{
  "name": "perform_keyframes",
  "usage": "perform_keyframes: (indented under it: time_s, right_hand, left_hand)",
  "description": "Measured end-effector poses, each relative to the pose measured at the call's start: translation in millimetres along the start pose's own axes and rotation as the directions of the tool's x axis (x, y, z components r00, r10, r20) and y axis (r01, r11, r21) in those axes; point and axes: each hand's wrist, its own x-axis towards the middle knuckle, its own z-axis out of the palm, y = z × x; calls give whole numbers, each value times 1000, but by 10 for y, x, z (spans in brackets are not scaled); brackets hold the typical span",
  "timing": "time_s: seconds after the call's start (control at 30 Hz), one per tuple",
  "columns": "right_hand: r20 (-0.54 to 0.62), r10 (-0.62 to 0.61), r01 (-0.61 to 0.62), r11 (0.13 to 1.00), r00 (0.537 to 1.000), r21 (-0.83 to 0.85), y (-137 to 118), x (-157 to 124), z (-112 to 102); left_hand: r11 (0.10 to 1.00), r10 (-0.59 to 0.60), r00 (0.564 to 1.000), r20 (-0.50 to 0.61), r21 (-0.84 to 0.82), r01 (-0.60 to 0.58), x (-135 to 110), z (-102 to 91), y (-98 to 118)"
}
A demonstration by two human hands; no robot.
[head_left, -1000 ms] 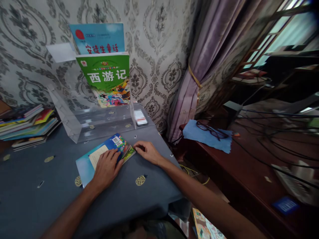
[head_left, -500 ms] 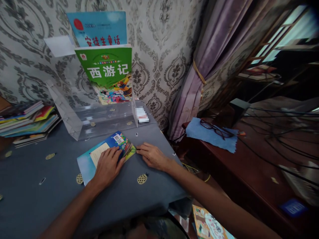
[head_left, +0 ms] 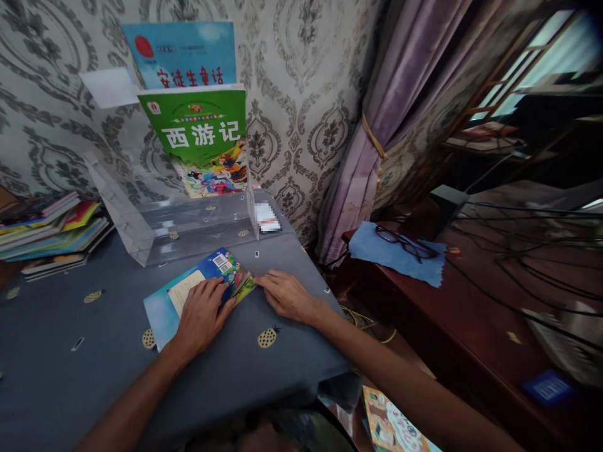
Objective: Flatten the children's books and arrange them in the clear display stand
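A blue book lies at an angle on the cloth-covered table, its pale panel and code labels facing up. My left hand rests flat on it, fingers stretched over the cover and hiding its lower right part. At the book's right corner, my right hand has its fingers drawn together, the tips touching the edge. Behind the book stands a clear acrylic rack. A green book leans upright in it, in front of a taller blue book.
A pile of books sits at the left. To the right, a dark red desk carries glasses on a blue cloth, plus tangled cables. An orange-covered book lies below the table edge. A purple curtain hangs by the wall.
The whole view has shifted very slightly. Both hands keep their places on the blue book, and the book has not visibly moved on the table.
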Motion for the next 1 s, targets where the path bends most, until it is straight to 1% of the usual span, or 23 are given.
perform_keyframes:
  time_s: [0.07,0.13,0.4,0.57,0.77,1.0]
  right_hand:
    - [-33,46,-45,999,998,27,0,-5,16]
    - [-49,65,-62,997,997,55,4,-8,32]
    - [-80,67,-59,993,995,98,22,-4,46]
    - [-101,58,-45,991,993,122,24,-1,40]
    - [-101,86,-70,986,991,154,20,6,38]
    - [-121,83,-63,984,989,166,17,13,40]
  left_hand:
    - [1000,-1,1000,4,1,1,1,4,-2]
    - [1000,-1,1000,8,7,1,1,7,-3]
    - [1000,-6,1000,21,17,6,-1,5,-1]
    - [1000,-3,1000,9,17,3,0,2,-3]
    - [999,12,1000,18,30,-12,-1,-1,-11]
    - [999,23,1000,-3,28,-23,-10,11,-17]
